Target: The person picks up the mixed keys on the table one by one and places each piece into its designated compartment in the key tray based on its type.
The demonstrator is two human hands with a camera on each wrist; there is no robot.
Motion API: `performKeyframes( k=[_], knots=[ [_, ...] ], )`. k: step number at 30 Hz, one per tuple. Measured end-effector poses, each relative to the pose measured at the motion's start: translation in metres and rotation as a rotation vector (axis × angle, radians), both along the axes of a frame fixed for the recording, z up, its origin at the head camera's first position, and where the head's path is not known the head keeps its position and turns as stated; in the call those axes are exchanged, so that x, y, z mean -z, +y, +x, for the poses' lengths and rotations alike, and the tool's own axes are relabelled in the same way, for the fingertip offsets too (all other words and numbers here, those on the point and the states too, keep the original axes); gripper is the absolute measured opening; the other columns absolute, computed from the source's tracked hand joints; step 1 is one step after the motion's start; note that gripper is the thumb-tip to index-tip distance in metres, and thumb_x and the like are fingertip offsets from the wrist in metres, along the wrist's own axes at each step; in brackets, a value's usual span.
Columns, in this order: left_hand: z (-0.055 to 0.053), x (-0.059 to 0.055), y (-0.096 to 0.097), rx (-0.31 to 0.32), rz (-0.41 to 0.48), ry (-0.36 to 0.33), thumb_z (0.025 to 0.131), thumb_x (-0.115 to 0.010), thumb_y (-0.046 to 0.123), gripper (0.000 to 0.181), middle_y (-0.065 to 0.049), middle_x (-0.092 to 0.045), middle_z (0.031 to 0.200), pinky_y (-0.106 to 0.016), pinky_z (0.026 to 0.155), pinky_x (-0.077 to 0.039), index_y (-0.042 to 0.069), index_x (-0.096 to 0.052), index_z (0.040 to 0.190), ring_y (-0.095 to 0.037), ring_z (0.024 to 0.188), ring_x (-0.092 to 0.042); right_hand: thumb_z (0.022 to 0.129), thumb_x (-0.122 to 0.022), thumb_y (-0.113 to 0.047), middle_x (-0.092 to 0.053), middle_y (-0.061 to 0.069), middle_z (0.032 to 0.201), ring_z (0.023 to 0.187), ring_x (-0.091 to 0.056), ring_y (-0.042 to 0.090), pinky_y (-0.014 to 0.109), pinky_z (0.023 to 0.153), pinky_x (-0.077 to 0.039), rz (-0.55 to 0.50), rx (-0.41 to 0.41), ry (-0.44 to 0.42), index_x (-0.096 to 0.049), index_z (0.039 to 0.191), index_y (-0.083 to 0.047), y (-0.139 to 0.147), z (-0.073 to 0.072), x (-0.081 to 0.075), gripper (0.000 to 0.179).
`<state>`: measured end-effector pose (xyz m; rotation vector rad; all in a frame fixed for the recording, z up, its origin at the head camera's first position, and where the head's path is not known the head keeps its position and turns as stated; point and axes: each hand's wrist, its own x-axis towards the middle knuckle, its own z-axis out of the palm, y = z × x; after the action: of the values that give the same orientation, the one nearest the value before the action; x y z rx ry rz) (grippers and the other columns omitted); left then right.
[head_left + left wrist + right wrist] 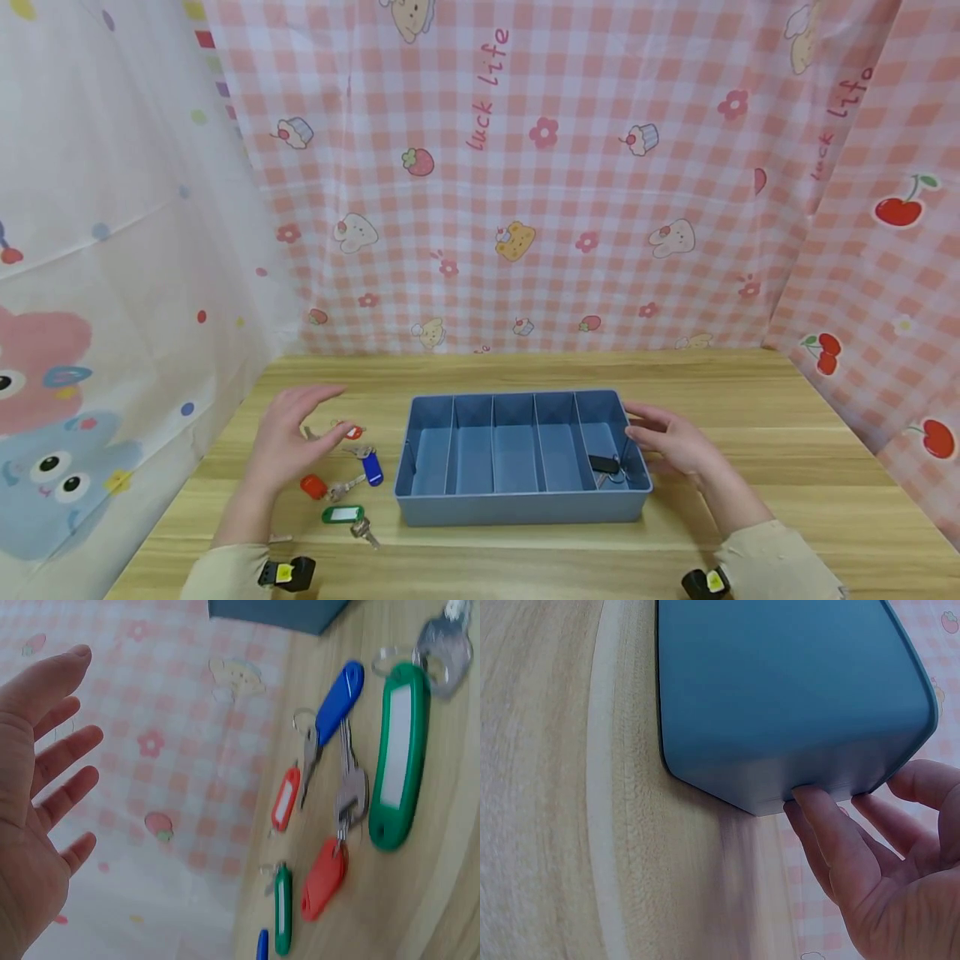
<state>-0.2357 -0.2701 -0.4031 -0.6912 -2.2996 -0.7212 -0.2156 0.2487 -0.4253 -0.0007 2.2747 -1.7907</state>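
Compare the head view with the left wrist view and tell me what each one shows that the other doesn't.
Only the head view shows the inside of the blue box, its five compartments, the black tag in the rightmost one, and the right hand at that end.

Only the left wrist view shows a second green tag and a blue piece cut off by the bottom edge.

Both show the left hand, the blue tag, the large green tag, two red tags, and part of the box's outside.

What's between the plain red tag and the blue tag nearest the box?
A silver key, joined to the red tag, shows there in head and left wrist views.
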Motion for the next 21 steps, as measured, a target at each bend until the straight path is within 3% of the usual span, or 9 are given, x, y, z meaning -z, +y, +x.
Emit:
performKeyframes(
  k=[11, 21],
  knots=[
    [0.003, 0.002, -0.027, -0.023, 0.037, -0.024, 0.068, -0.087, 0.004, 0.054, -0.017, -0.068, 0.115, -0.052, 0.091, -0.036, 0.003, -0.068, 0.119, -0.038, 0.108, -0.056, 0.102, -0.055, -0.015, -0.041, 0.034, 0.142, 0.116, -0.057, 0.036, 0.051, 0.087, -0.053, 0.018, -0.005, 0.008, -0.032, 0.151, 0.004, 0.000, 0.001, -0.001, 0.057],
    [0.010, -0.003, -0.051, -0.099, 0.118, -0.167, 0.078, -0.083, 0.006, 0.049, -0.021, -0.063, 0.122, -0.052, 0.095, -0.033, 0.000, -0.064, 0.124, -0.039, 0.115, -0.049, 0.102, -0.057, -0.017, -0.042, 0.033, 0.142, 0.116, -0.057, 0.037, 0.052, 0.089, -0.052, 0.027, 0.015, -0.014, -0.034, 0.151, 0.002, 0.000, 0.001, -0.002, 0.057]
  ],
)
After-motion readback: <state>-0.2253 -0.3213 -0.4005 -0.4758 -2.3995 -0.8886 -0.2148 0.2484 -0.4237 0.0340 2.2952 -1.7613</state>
